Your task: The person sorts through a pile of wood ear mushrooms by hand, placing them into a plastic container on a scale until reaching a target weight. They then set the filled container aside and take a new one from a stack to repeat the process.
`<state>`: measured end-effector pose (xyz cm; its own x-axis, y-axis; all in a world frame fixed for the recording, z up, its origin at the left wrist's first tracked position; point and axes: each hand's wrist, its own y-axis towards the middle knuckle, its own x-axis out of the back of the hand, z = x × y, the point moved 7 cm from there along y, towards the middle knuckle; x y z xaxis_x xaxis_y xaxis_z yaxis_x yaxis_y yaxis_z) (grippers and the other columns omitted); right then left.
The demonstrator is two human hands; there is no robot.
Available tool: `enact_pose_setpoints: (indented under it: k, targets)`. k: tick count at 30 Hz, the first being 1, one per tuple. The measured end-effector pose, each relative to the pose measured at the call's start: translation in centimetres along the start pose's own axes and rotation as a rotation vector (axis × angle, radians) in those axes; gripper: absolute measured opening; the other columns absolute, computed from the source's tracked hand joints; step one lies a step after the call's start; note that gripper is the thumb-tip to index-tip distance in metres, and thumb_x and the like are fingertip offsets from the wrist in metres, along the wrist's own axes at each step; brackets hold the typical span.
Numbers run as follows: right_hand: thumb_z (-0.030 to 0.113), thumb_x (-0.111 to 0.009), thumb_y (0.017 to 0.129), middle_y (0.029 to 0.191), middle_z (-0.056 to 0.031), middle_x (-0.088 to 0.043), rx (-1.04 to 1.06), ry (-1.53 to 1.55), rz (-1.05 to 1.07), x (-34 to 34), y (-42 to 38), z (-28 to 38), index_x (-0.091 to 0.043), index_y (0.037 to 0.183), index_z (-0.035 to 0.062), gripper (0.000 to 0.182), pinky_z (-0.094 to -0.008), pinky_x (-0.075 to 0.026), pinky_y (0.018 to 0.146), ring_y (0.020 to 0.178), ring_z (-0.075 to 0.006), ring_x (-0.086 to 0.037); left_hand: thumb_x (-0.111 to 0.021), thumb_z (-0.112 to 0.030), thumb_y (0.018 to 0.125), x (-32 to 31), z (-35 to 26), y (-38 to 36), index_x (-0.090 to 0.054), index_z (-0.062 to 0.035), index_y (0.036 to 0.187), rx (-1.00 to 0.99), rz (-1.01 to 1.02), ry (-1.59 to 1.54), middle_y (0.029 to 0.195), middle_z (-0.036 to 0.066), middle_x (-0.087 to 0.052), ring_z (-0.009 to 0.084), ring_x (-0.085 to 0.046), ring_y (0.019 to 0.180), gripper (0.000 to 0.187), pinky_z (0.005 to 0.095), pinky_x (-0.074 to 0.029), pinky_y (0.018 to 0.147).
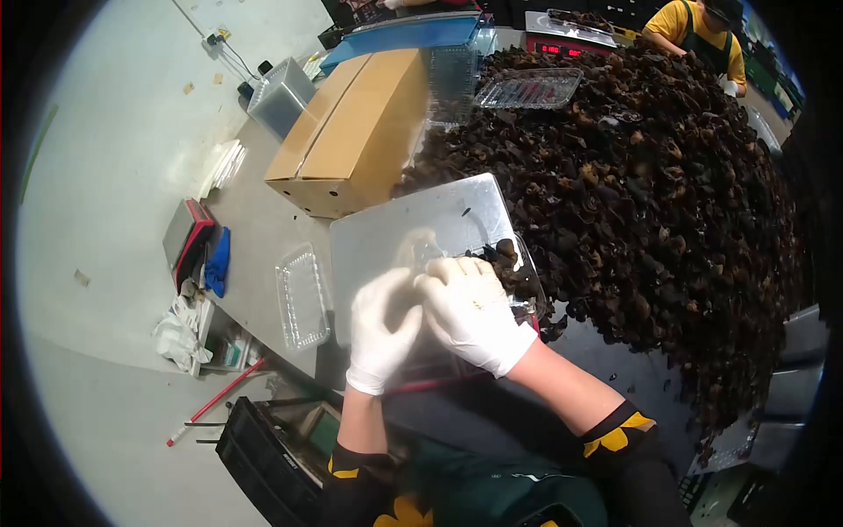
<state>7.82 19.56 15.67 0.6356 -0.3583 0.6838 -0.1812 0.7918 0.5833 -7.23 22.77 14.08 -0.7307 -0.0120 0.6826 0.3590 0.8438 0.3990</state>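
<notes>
Both hands wear white gloves and meet over the silver metal platform [386, 220] of a scale. My left hand [382, 329] is cupped, its thumb apart from its curved fingers, with nothing visible in its grasp. Its fingertips come close to my right hand [471, 312], whose fingers are curled in; what they hold, if anything, is hidden. By the right hand's knuckles lie dark brown, curled pieces like wood ear mushrooms [502, 255], apparently in a clear plastic tray mostly covered by the hand. Left of the platform rests another clear plastic tray [303, 299].
A large heap of the same dark pieces [650, 202] covers the right side, with a clear tray [529, 89] on it. Behind the platform stands a cardboard box [360, 123]. A co-worker [698, 39] is at the far right, near a scale with red digits [562, 50].
</notes>
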Motion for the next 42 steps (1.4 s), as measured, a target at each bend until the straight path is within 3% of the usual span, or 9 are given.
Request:
enact_pose_setpoints:
  k: [7, 11, 18, 24, 31, 34, 37, 40, 42]
  targets:
    - [-0.002, -0.07, 0.077, 0.119, -0.0135, -0.069, -0.047, -0.02, -0.238, 8.9, -3.4, -2.2, -0.07, 0.11, 0.0091, 0.034, -0.0438, -0.048, 0.097, 0.103, -0.033, -0.065, -0.065, 0.0, 0.094, 5.5, 1.2, -0.7, -0.066, 0.0039, 0.133, 0.168, -0.248, -0.311, 0.135, 0.014, -0.067, 0.0236, -0.061, 0.13, 0.04, 0.0368, -0.044, 0.114]
    - [-0.009, -0.057, 0.098, 0.122, -0.0146, -0.071, -0.425, 0.087, -0.342, 11.8, -11.5, -6.8, -0.072, 0.114, 0.0003, 0.024, -0.0335, -0.052, 0.103, 0.115, -0.0234, -0.067, -0.06, -0.004, 0.103, 8.8, 5.1, -4.2, -0.068, 0.0053, 0.127, 0.325, -0.438, -0.58, 0.126, 0.015, -0.071, 0.0224, -0.067, 0.121, 0.027, 0.0379, -0.048, 0.114]
    - [-0.004, -0.056, 0.103, 0.121, -0.0075, -0.072, -0.835, 0.298, -0.312, 9.8, -24.7, -9.4, -0.07, 0.119, -0.0012, 0.022, -0.03, -0.047, 0.107, 0.116, -0.0154, -0.065, -0.062, -0.007, 0.104, 9.7, 8.0, -9.0, -0.069, 0.0054, 0.126, 0.419, -0.437, -0.53, 0.122, 0.014, -0.073, 0.0207, -0.069, 0.115, 0.027, 0.0354, -0.051, 0.109]
    - [-0.003, -0.058, 0.102, 0.118, -0.0072, -0.073, -0.812, 0.314, -0.282, 9.4, -25.9, -9.2, -0.071, 0.117, -0.0006, 0.02, -0.0302, -0.048, 0.104, 0.112, -0.015, -0.065, -0.067, -0.004, 0.098, 8.7, 5.1, -7.7, -0.076, 0.0, 0.119, 0.404, -0.391, -0.373, 0.115, 0.008, -0.076, 0.014, -0.068, 0.109, 0.023, 0.029, -0.051, 0.1]
    - [0.002, -0.062, 0.099, 0.11, -0.0103, -0.074, -0.784, 0.182, -0.083, 8.1, -23.8, -7.0, -0.073, 0.111, 0.0016, 0.017, -0.032, -0.053, 0.096, 0.104, -0.0202, -0.07, -0.072, -0.008, 0.094, 4.6, 1.7, -5.5, -0.074, -0.0057, 0.127, 0.089, -0.115, 0.072, 0.125, 0.013, -0.073, 0.023, -0.066, 0.121, 0.033, 0.0363, -0.048, 0.107]
    - [0.009, -0.063, 0.097, 0.105, -0.0153, -0.074, -0.668, 0.112, 0.012, 7.1, -22.9, -5.7, -0.074, 0.106, 0.0029, 0.015, -0.0374, -0.056, 0.092, 0.099, -0.0297, -0.072, -0.075, -0.005, 0.092, 2.8, 2.0, -5.5, -0.074, -0.007, 0.127, -0.026, -0.059, 0.23, 0.131, 0.015, -0.068, 0.0248, -0.066, 0.12, 0.035, 0.0363, -0.052, 0.104]
    - [0.009, -0.068, 0.096, 0.101, -0.0135, -0.074, -0.504, 0.007, 0.137, 6.0, -20.5, -2.7, -0.074, 0.11, 0.003, 0.017, -0.0348, -0.057, 0.083, 0.089, -0.0269, -0.072, -0.074, -0.003, 0.093, 2.8, 2.7, -5.7, -0.073, -0.0073, 0.129, 0.004, -0.047, 0.151, 0.131, 0.012, -0.069, 0.0209, -0.068, 0.117, 0.036, 0.0338, -0.054, 0.101]
    - [0.029, -0.073, 0.093, 0.081, -0.0082, -0.072, -0.742, 0.022, 0.2, 4.1, -19.7, -2.2, -0.071, 0.12, 0.0098, 0.033, -0.036, -0.056, 0.071, 0.074, -0.0255, -0.071, -0.073, -0.001, 0.092, 3.0, 2.9, -5.7, -0.072, -0.0043, 0.128, 0.054, -0.076, 0.0, 0.128, 0.012, -0.071, 0.0219, -0.067, 0.118, 0.036, 0.0359, -0.052, 0.104]
    - [0.029, -0.064, 0.096, 0.093, -0.0153, -0.072, -0.801, -0.01, 0.298, 2.2, -20.5, -3.2, -0.067, 0.116, 0.0069, 0.03, -0.0436, -0.055, 0.081, 0.086, -0.0334, -0.071, -0.073, -0.001, 0.091, 3.2, 2.9, -5.9, -0.071, -0.0024, 0.128, 0.095, -0.1, -0.039, 0.127, 0.013, -0.071, 0.0234, -0.067, 0.118, 0.036, 0.0374, -0.05, 0.106]
